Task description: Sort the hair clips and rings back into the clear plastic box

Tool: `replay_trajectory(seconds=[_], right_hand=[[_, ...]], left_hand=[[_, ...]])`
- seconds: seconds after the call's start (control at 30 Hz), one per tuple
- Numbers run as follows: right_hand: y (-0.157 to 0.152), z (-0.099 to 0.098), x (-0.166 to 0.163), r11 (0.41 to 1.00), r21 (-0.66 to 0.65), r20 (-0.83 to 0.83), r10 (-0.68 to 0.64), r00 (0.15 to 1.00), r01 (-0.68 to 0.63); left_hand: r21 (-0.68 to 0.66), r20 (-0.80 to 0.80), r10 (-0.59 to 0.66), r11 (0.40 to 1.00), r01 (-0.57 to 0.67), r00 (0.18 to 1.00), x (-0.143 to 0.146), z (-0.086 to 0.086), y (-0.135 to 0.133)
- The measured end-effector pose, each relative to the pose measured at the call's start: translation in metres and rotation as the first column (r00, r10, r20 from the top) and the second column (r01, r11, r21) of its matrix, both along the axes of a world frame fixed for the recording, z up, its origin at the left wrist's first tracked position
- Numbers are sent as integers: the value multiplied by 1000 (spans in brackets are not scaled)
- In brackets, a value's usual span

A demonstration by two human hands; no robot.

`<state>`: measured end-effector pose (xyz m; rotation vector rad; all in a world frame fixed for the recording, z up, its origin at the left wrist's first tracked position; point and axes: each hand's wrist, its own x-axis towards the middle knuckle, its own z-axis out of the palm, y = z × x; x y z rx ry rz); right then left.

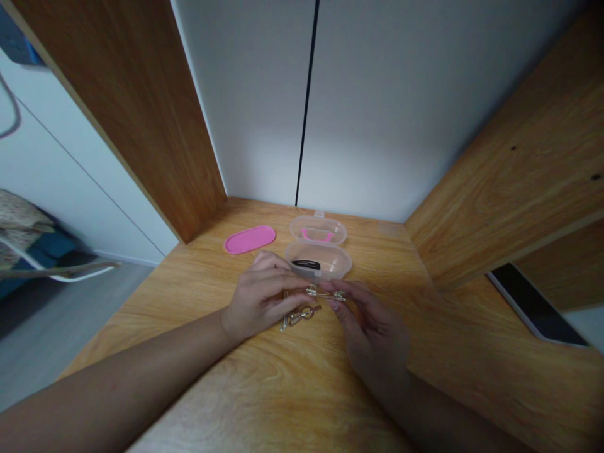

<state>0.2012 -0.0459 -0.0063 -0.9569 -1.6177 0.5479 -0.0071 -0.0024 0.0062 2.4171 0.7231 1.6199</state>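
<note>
Between my left hand (pixel 264 292) and my right hand (pixel 372 327), a small gold-coloured hair clip (pixel 324 294) is pinched by the fingertips, one end in each hand. Whether it is one piece or two is hard to make out. Just below my left fingers, several gold clips (pixel 297 316) lie in a loose group on the wood. Behind the hands stands an open clear plastic case (pixel 340 259), its lid (pixel 295 228) tipped back. Inside its base rests a black hair clip (pixel 306 265). A pink handle shows through the lid.
A pink oval tray (pixel 250 240) lies on the wooden tabletop (pixel 264 390), left of the case. A phone-like dark slab (pixel 533 302) is at the far right. White panels (pixel 264 113) close off the back, with wooden boards on both sides.
</note>
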Motion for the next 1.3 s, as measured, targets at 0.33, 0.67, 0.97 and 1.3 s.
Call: replay_trajectory(seconds=[0.33,0.67,0.97,1.3], right_hand=[[3,12,-3,988,150,107,10,994,-26],[3,10,-2,990,135,92,28,995,-40],[4,11,-2,988,140,99,47,994,-61],[4,13,-4,985,148,89,77,993,-90]], left_hand=[[-4,-82,-67,998,67,994,1,3,-2],[3,-84,-44,999,44,995,2,3,-2],[6,-100,-76,997,77,992,3,2,-2],[18,-151,-68,997,72,986,2,1,-1]])
